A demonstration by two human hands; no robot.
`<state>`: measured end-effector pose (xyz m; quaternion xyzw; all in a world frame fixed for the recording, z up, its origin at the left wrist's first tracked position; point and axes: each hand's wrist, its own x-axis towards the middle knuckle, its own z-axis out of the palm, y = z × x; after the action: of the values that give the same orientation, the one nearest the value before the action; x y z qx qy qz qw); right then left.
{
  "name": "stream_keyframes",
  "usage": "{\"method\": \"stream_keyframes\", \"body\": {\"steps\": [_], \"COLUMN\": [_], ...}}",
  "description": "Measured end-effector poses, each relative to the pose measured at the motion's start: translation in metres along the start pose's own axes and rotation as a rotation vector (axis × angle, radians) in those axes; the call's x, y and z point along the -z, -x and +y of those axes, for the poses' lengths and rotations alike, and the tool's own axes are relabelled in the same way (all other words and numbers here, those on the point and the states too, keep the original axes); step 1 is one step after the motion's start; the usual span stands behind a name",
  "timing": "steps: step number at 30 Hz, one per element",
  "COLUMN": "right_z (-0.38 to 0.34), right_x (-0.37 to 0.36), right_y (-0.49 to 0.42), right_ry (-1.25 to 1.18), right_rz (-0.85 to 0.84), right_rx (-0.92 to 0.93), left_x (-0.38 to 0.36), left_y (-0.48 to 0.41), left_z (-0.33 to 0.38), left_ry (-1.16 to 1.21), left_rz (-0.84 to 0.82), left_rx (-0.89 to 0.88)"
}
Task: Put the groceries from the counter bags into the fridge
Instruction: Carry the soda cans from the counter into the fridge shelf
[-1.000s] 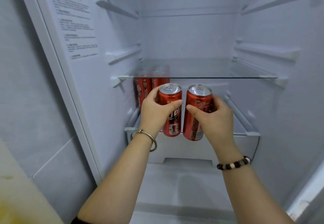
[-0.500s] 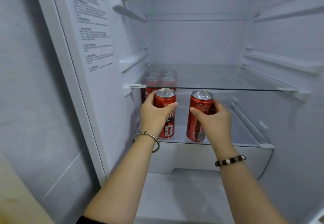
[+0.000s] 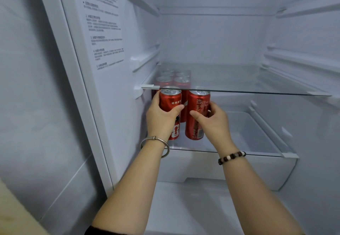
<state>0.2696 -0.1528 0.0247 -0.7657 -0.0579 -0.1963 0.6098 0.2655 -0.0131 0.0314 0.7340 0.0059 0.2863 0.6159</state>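
Inside the open fridge, my left hand (image 3: 161, 119) grips a tall red cola can (image 3: 170, 102) and my right hand (image 3: 213, 122) grips a second red can (image 3: 197, 113). Both cans stand upright side by side at the left front of the lower glass shelf (image 3: 239, 148). Several more red cans (image 3: 173, 82) stand in rows behind them, seen through the upper glass shelf (image 3: 257, 91). Whether the two held cans rest on the shelf or hover just above it is not plain.
The fridge's left inner wall (image 3: 103, 38) carries a printed label. The lower shelf's right side is bare glass over a white drawer (image 3: 248, 172). Rail ledges (image 3: 294, 65) line the right wall. A pale wooden surface (image 3: 11, 216) shows at bottom left.
Both hands have carried their cans deeper and lower into the fridge, from in front of the shelf edge to under the upper glass shelf, close to the rows of cans at the back left.
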Motion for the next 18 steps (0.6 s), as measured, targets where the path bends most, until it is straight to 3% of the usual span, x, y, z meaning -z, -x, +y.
{"method": "stream_keyframes", "body": {"steps": [4, 10, 18], "right_z": [0.012, 0.015, 0.021], "right_x": [0.002, 0.001, -0.015], "right_y": [0.001, -0.002, -0.005], "right_ry": [0.039, 0.079, 0.055], "right_rz": [-0.08, -0.142, -0.158], "right_rx": [-0.025, -0.042, -0.046], "left_x": [-0.002, -0.002, -0.001], "left_y": [0.007, 0.024, 0.017], "left_z": [-0.01, -0.03, -0.043], "left_ry": [-0.055, -0.369, -0.427], "left_rz": [0.024, 0.06, 0.122], "left_rx": [-0.011, -0.058, -0.02]}}
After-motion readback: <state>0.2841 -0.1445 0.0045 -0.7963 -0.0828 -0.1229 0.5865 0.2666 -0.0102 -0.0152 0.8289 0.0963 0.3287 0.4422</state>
